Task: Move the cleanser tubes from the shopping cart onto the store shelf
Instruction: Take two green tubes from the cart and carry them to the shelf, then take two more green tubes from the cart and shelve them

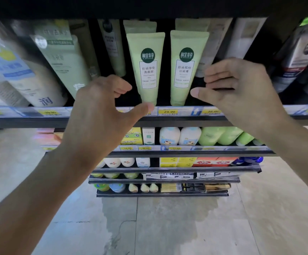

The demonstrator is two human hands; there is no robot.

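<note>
Now up at the top shelf point(168, 120): two pale green cleanser tubes standing cap down, side by side, left tube point(146, 68) and right tube point(185, 68), more of the same behind. Left hand point(101, 115) just beside the left tube, holding nothing, fingers loosely curled, thumb stretched out near the tube's cap. Right hand point(241, 89) near the right tube, fingers relaxed, thumb pointing left, apart from it. Yellow price tags point(169, 111) along the shelf edge. Lower shelves of bottles point(179, 136) below.
</note>
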